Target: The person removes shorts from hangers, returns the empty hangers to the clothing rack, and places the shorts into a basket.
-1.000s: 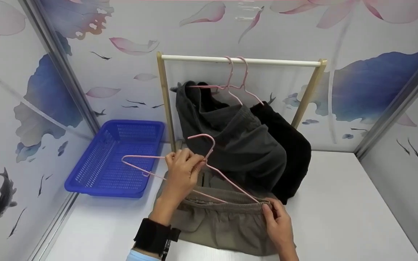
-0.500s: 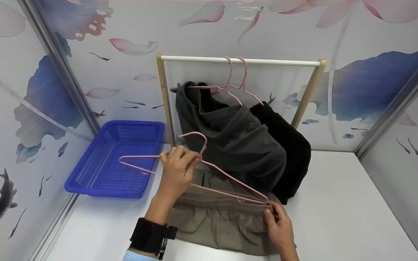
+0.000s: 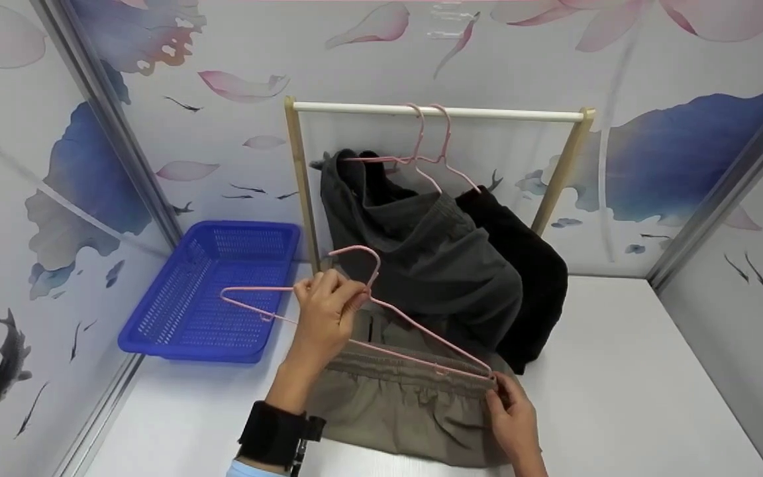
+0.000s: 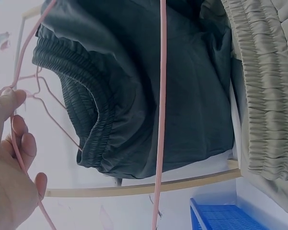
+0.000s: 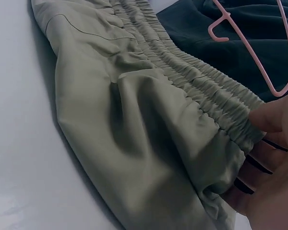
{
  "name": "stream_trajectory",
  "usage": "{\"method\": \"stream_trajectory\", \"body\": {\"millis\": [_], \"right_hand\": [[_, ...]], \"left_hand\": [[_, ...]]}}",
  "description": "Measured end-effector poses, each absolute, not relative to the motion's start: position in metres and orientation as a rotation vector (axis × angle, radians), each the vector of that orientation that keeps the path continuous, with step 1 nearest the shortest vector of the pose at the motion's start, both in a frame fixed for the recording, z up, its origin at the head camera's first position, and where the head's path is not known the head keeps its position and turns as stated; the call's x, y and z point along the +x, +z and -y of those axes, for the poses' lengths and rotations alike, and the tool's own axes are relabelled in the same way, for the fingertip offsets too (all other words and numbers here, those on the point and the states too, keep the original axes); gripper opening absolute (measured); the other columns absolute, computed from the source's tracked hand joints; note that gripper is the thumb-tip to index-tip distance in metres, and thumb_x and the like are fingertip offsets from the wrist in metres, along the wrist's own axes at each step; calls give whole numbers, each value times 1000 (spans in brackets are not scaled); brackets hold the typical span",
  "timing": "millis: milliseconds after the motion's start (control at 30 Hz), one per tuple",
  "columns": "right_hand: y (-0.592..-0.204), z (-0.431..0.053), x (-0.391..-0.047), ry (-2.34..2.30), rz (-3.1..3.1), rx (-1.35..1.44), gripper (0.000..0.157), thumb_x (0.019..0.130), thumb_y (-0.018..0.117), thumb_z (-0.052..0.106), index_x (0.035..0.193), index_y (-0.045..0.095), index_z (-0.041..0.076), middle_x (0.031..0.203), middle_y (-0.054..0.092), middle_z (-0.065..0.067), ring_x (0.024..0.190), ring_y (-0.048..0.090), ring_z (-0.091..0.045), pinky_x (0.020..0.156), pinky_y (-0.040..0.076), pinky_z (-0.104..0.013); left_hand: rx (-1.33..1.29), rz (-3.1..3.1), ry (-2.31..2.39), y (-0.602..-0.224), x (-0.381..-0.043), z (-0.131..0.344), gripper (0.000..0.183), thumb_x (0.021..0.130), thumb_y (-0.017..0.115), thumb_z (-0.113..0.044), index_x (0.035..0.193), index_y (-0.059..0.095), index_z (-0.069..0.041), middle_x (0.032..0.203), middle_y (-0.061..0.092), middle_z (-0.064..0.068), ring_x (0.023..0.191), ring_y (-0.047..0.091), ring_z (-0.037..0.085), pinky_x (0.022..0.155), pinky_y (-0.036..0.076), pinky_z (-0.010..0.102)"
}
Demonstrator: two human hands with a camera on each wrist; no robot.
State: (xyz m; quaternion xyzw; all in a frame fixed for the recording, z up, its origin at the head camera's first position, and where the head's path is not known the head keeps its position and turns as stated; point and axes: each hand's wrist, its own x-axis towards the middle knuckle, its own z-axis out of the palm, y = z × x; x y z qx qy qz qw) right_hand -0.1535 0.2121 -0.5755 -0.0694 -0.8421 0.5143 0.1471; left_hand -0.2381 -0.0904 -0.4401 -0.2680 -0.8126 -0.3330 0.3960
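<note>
My left hand (image 3: 325, 308) pinches a pink clothes hanger (image 4: 162, 96) at the base of its hook, in front of the rack. In the head view the hanger's right end overlaps the end of an elastic waistband (image 5: 182, 72). That waistband belongs to olive-khaki pants (image 3: 401, 417) lying on the table. My right hand (image 3: 514, 421) grips the waistband at its right end, thumb on the near side. The right wrist view shows the hanger's rounded corner just above the thumb, outside the waistband. Part of the lower bar is hidden behind my left forearm.
Dark grey pants (image 3: 421, 245) and a black garment (image 3: 527, 265) hang on pink hangers from the rack's white rail (image 3: 507, 114). A blue plastic basket (image 3: 196, 354) stands to the left. Patterned panels enclose the white table (image 3: 640, 384) at the back and sides.
The hanger's right end, earlier tucked inside the waistband, has come out, and its lower bar now shows above the waistband. My left hand shifted slightly left; the right keeps hold of the pants.
</note>
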Motion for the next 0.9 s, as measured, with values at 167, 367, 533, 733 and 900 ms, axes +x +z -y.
{"method": "stream_trajectory", "body": {"millis": [167,367,533,733,900], "right_hand": [[-567,-216,-152,1493,2251,-223,28,104,51,-6,127,66,-6,124,67,-21,109,58,1,89,45,-10],[-550,-221,-151,1727,2133,-181,32,111,45,12,125,66,-8,115,72,-10,98,65,2,83,53,-16],[-546,-222,-151,2012,2230,-39,50,115,33,24,128,59,-16,120,70,-22,101,70,-7,87,58,-28],[-551,-222,-151,2322,2242,205,56,115,31,27,129,53,-23,122,67,-29,107,72,-19,90,59,-39],[-556,-222,-150,2382,2151,391,44,114,38,14,123,54,-26,115,74,-16,102,74,-26,84,61,-39]], "left_hand": [[-705,2110,-853,-439,-235,88,5,91,76,-13,91,72,-16,85,52,1,81,49,21,86,27,48],[-724,2129,-861,-438,-234,84,4,96,71,-16,91,72,-16,84,53,1,83,50,20,88,28,49],[-755,2122,-832,-439,-235,79,6,96,72,-19,90,73,-17,85,54,0,81,51,19,89,32,50],[-800,2118,-819,-441,-237,75,8,96,72,-22,90,72,-17,86,54,0,82,52,20,92,33,52],[-790,2149,-862,-441,-237,74,9,99,69,-22,92,73,-19,87,54,-2,85,51,19,98,31,53]]}}
